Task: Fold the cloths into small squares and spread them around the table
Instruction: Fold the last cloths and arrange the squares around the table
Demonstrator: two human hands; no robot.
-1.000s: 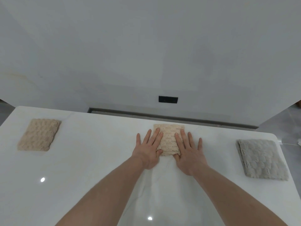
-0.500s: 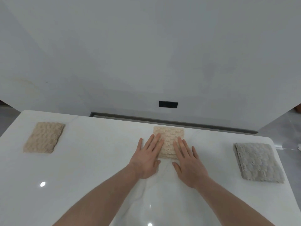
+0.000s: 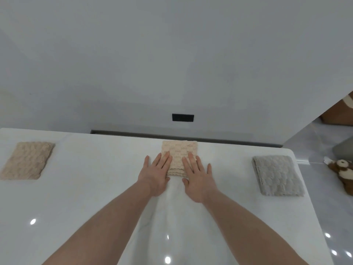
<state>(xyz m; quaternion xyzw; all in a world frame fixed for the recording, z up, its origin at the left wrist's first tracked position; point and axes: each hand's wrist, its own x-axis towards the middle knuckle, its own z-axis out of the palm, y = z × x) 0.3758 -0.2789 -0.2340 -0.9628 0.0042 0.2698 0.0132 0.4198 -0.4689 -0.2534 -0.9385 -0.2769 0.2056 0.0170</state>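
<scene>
A cream cloth [image 3: 179, 152], folded into a small square, lies at the middle of the white table [image 3: 95, 188] near its far edge. My left hand [image 3: 155, 174] lies flat with straight fingers on the cloth's left side. My right hand [image 3: 197, 175] lies flat on its right side. A beige folded cloth [image 3: 26, 160] sits at the far left of the table. A grey folded cloth [image 3: 278, 175] sits at the far right.
A white wall rises just behind the table, with a black outlet [image 3: 182, 117] low on it. To the right of the table is grey floor with a brown-and-white stuffed toy [image 3: 342, 169].
Both hands have slid the cream cloth away from me toward the table's far edge. The camera view has shifted slightly.
</scene>
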